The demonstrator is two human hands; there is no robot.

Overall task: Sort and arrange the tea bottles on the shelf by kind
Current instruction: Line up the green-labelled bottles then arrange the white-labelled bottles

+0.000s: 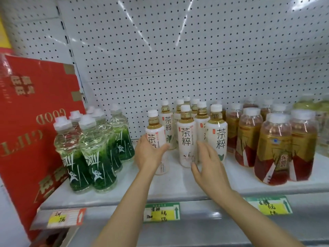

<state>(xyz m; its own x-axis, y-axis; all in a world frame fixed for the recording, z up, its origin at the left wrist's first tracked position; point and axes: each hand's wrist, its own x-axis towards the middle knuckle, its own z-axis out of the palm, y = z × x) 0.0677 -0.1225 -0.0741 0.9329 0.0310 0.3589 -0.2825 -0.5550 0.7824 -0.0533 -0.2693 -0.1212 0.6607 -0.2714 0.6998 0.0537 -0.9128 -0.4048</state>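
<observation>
- Head view: our left hand (148,154) wraps the leftmost white-label bottle (156,139), which stands on the shelf (178,186) just left of its own group.
- Our right hand (208,168) is spread open near the front white-label bottle (187,136), gripping nothing.
- We judge the white kind is being tidied; next, slide the held bottle into line.

Two bare hands are reaching among tea bottles on a white shop shelf (178,186).

The left hand (148,154) is gripping a white-labelled bottle (156,139) standing at the front of its group. The right hand (209,164) is hovering open-fingered before another white-labelled bottle (186,138). Green-labelled bottles (92,154) are standing to the left, red-and-gold ones (274,150) to the right, a red gift box (30,122) leaning far left.
</observation>
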